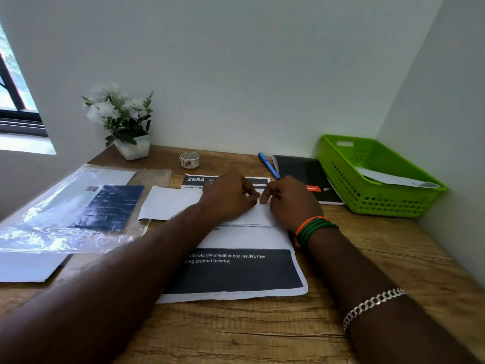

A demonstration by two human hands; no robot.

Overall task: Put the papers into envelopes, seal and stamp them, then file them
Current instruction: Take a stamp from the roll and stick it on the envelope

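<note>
A white envelope (168, 203) lies across a printed sheet (236, 274) in the middle of the desk. My left hand (228, 197) rests on the envelope with its fingers curled toward the right end. My right hand (291, 199) meets it there, fingertips pinching at the envelope's top edge; what sits between the fingertips is hidden. A roll of patterned tape (189, 160) stands behind the sheet. The green basket (341, 164) at the right holds a white envelope (388, 177).
A clear plastic packet of envelopes (73, 206) with a blue insert lies at the left over white paper. A blue pen (268, 165) and a black notebook (304, 174) lie behind my right hand. A flower pot (132, 148) stands at the back left.
</note>
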